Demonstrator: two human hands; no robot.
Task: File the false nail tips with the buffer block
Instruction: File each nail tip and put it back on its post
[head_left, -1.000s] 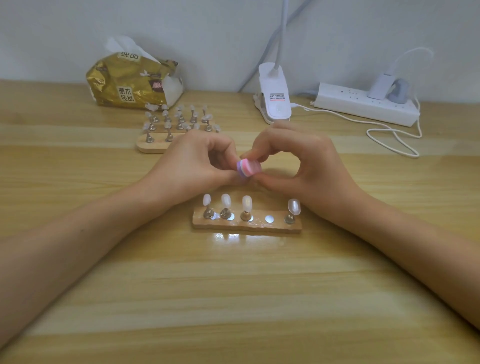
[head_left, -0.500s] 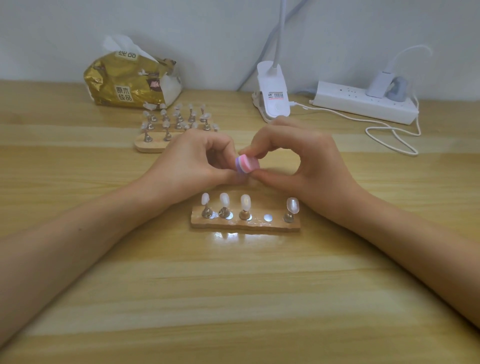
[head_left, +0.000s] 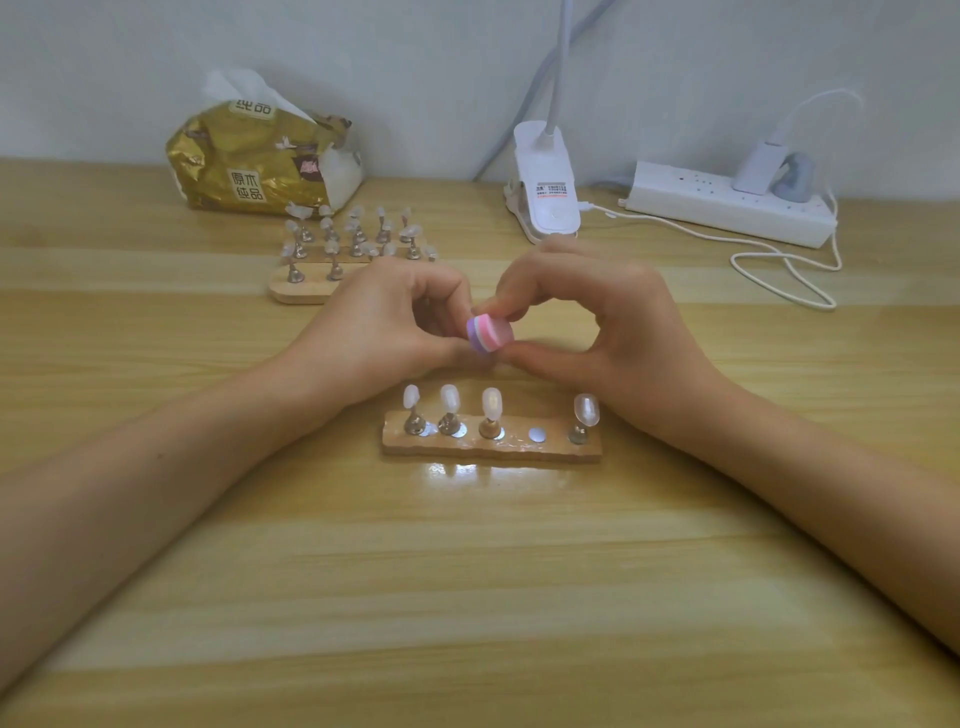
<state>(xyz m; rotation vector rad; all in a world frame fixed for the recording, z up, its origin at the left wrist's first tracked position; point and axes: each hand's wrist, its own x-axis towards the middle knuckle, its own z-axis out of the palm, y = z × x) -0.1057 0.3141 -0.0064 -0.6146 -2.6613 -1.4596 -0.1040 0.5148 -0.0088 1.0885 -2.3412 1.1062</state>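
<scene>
Buffer block (head_left: 491, 336) pinched in R hand (head_left: 623, 325) grip (thumb underneath).

On the counter (head_left: 467, 597), the near stand (head_left: 491, 449) sits centre with four nail tips (head_left: 491, 401) upright on it in a row and one bare spot (head_left: 538, 434) between the third and fourth from the left. Just behind it are the left hand (head_left: 379, 327) and right hand (head_left: 618, 332), with the buffer block (head_left: 490, 333) between them. The far stand (head_left: 306, 291) is behind-left, crowded with tips, maybe three rows, too blurred to count. The tissue pack (head_left: 260, 161) is behind that, at the wall. The clip lamp (head_left: 548, 187) is back centre, the power strip (head_left: 727, 205) right of it, the cable loop (head_left: 784, 275) in front of the strip.
</scene>
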